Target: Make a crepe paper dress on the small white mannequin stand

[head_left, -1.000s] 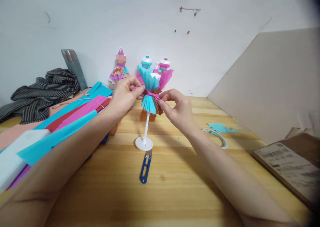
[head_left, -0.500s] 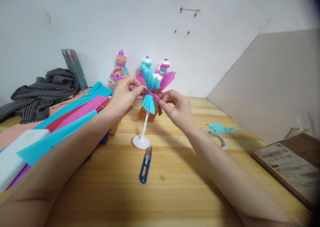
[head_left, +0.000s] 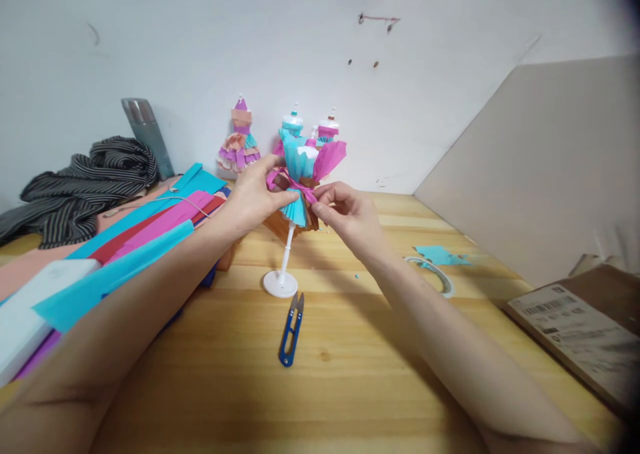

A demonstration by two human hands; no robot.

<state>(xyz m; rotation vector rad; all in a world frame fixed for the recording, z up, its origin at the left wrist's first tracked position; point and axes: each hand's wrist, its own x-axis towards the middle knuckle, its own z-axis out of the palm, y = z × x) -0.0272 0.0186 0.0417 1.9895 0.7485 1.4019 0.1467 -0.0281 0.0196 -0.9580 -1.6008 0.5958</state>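
A small white dress form wears crepe paper in blue, pink and brown (head_left: 300, 161), its stand base (head_left: 281, 285) resting on the table. A twisted pink paper strip (head_left: 306, 193) runs around its waist. My left hand (head_left: 255, 191) is closed about the waist from the left, thumb across the front and fingers partly hidden behind the paper. At the waist's right side, my right hand (head_left: 350, 214) pinches the pink strip between thumb and fingers. Blue thread snips (head_left: 290, 334) lie in front of the base, blades pointing at it.
Several dressed forms, one with a ruffled skirt (head_left: 239, 141), stand by the wall. Stacked coloured paper (head_left: 150, 241), a striped cloth (head_left: 95, 181) and a bottle (head_left: 150, 137) are left. A tape roll (head_left: 445, 284), blue scraps (head_left: 443, 255) and a cardboard box (head_left: 575, 321) are right.
My left hand has shifted from pinching the strip's left end to closing around the waist. The dress form's base has slid slightly left, uncovering the snips' blades. My right hand keeps its pinch.
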